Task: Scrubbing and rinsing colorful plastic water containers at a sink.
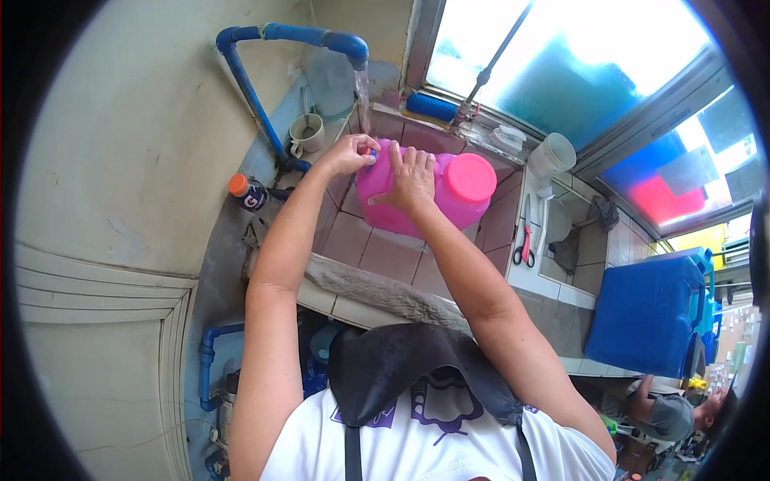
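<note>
A pink plastic container [442,207] with a round pink screw lid [471,178] lies in a tiled sink [391,255]. The fingers of my left hand [351,155] are curled at its left end, on a small blue and red fitting [371,155]. Whether they grip the fitting is unclear. My right hand [412,180] rests on the container's upper side, palm down, fingers spread. Water runs from a blue pipe spout [358,54] just behind my left hand. Where the stream lands is partly hidden by the container and hand.
A mug [307,133] and an orange-capped bottle [248,191] stand at left. Behind the sink lies a blue roller [431,107]. Red-handled scissors [525,243] and a white tub [551,155] are at right, with a big blue jug [646,312] beyond. A grey cloth [385,291] covers the front edge. A person [668,415] is far right.
</note>
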`<action>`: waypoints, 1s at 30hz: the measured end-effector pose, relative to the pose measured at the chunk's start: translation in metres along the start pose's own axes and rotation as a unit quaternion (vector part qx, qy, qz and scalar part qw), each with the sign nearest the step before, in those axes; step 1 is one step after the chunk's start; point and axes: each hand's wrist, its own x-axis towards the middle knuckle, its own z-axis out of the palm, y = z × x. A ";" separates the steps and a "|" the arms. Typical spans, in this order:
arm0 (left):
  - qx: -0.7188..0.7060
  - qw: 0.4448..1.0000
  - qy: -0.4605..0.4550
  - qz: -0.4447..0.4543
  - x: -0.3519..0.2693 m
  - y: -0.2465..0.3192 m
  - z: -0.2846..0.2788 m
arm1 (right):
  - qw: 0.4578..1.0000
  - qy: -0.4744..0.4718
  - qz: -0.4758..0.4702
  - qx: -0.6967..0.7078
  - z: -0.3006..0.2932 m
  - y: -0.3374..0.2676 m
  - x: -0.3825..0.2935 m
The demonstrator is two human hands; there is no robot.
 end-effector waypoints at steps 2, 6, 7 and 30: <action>0.003 0.996 0.072 -0.051 0.002 0.004 0.008 | 1.000 -0.014 -0.001 -0.001 -0.003 -0.002 0.001; -0.003 0.969 0.078 -0.234 0.013 0.017 0.017 | 0.999 -0.037 0.003 -0.006 -0.008 -0.004 0.001; 0.096 0.960 0.140 -0.225 0.012 0.009 0.023 | 0.999 -0.035 -0.001 -0.005 -0.009 -0.008 0.001; -0.048 0.972 0.221 0.059 -0.033 0.023 -0.005 | 0.979 -0.006 0.018 0.203 -0.021 0.007 0.011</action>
